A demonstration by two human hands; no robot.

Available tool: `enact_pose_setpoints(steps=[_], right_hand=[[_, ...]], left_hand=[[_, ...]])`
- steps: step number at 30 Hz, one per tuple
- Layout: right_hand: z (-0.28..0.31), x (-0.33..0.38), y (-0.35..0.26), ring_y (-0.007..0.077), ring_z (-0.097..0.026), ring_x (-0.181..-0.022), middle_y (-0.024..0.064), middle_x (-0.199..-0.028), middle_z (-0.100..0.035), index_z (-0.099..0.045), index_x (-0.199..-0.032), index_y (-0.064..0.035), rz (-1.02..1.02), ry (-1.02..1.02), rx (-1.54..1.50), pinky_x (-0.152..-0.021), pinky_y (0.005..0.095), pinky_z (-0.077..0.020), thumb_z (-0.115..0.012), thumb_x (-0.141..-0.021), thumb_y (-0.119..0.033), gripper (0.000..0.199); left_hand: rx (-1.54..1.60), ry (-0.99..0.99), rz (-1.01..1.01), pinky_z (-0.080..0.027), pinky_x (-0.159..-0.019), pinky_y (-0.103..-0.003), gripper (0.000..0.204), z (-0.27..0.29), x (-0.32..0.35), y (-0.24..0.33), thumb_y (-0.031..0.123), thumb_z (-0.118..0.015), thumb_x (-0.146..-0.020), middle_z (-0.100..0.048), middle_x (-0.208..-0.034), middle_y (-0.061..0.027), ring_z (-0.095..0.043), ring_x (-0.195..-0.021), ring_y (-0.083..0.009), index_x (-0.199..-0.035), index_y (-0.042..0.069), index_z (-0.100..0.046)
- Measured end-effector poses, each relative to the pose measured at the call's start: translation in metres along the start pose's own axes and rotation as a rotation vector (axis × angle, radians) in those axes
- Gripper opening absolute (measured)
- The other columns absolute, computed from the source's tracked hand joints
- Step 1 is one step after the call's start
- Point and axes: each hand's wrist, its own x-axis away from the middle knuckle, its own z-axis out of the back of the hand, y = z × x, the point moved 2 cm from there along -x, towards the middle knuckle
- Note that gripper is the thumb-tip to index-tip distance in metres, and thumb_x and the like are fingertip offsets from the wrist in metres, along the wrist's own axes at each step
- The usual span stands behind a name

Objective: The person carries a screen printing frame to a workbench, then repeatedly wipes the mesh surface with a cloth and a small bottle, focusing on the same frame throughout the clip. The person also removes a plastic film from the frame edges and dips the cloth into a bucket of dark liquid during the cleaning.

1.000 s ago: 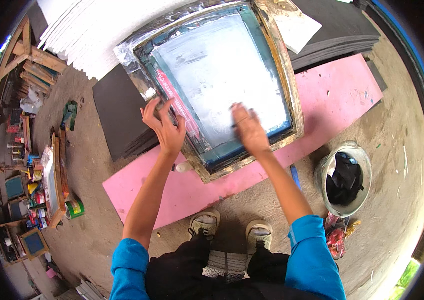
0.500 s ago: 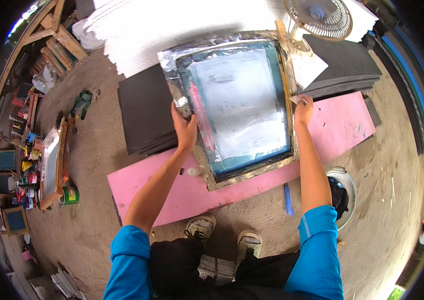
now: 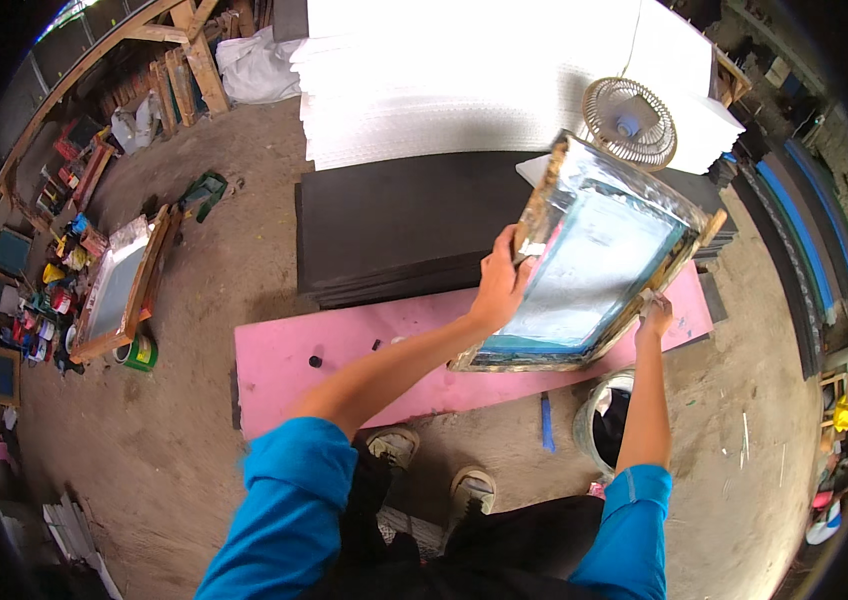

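Observation:
A silk-screen printing frame (image 3: pixel 592 283) with a worn wooden border and a pale mesh edged in teal is held up, tilted, over the right part of a pink sheet (image 3: pixel 279 365). My left hand (image 3: pixel 504 282) grips its left side, the thumb on the front near a small white patch. At its right side my right hand (image 3: pixel 655 314) is closed, with something pale between the fingers that I cannot make out clearly. The frame's lower edge hangs close to the pink sheet; whether they touch I cannot tell.
Behind lies a stack of dark sheets (image 3: pixel 384 210), with white sheets (image 3: pixel 424 100) piled beyond. A fan (image 3: pixel 630 124) stands at the back right. Near my feet are a bucket (image 3: pixel 589 425) and a blue strip (image 3: pixel 548 424). Another frame (image 3: pixel 116 290) leans at left beside a green tin (image 3: pixel 141 353).
The silk-screen frame has moved to the right in both hands and turned to a steeper tilt. More of the dark stack and pink sheet now shows at left.

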Motion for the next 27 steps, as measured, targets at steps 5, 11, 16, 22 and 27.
enact_pose_setpoints(steps=[5,11,16,22,27], right_hand=[[-0.018,0.077,-0.064,0.0137,-0.057,-0.081,0.0039,-0.094,-0.061,-0.057,-0.106,-0.0077,0.131,-0.186,0.018,-0.064,0.0258,-0.0467,-0.058,-0.081,-0.003,0.025],[-0.043,0.16,-0.121,0.0141,-0.052,-0.081,0.0048,-0.093,-0.058,-0.059,-0.103,-0.0037,0.368,-0.358,0.048,-0.071,0.0271,-0.0431,-0.063,-0.078,-0.002,0.026],[-0.036,0.18,-0.109,0.008,-0.045,-0.068,-0.0008,-0.074,-0.051,-0.063,-0.096,-0.0002,0.454,-0.274,0.197,-0.06,0.0228,-0.038,-0.065,-0.082,-0.011,0.017],[-0.043,0.189,-0.076,0.0144,-0.056,-0.076,0.0096,-0.086,-0.064,-0.062,-0.096,-0.0001,0.168,-0.325,0.207,-0.068,0.0291,-0.0436,-0.067,-0.083,-0.021,0.025],[-0.066,0.18,-0.055,0.0151,-0.057,-0.079,0.0104,-0.087,-0.062,-0.059,-0.098,0.0002,0.017,-0.402,0.161,-0.069,0.0298,-0.0442,-0.061,-0.088,-0.027,0.029]], left_hand=[[-0.042,-0.003,-0.085,-0.025,-0.096,-0.041,0.047,-0.029,0.013,0.038,0.034,-0.037,-0.097,-0.052,-0.116,-0.0162,-0.048,-0.111,-0.0254,-0.134,0.005,-0.03],[-0.036,-0.015,-0.063,-0.025,-0.097,-0.044,0.047,-0.033,0.017,0.053,0.034,-0.038,-0.097,-0.043,-0.128,-0.0153,-0.043,-0.118,-0.0271,-0.134,0.006,-0.032],[0.19,0.038,-0.02,-0.031,-0.092,-0.044,0.046,-0.013,0.012,0.027,0.039,-0.036,-0.097,-0.051,-0.117,-0.0136,-0.05,-0.108,-0.0288,-0.13,0.008,-0.038],[-0.119,0.239,-0.072,-0.034,-0.095,-0.041,0.05,0.013,0.018,-0.017,0.038,-0.031,-0.098,-0.05,-0.12,-0.0209,-0.05,-0.109,-0.0341,-0.13,0.0,-0.036],[-0.014,0.279,-0.03,-0.035,-0.096,-0.039,0.051,0.018,0.008,-0.047,0.037,-0.027,-0.099,-0.048,-0.122,-0.0226,-0.05,-0.111,-0.0334,-0.131,-0.002,-0.035]])
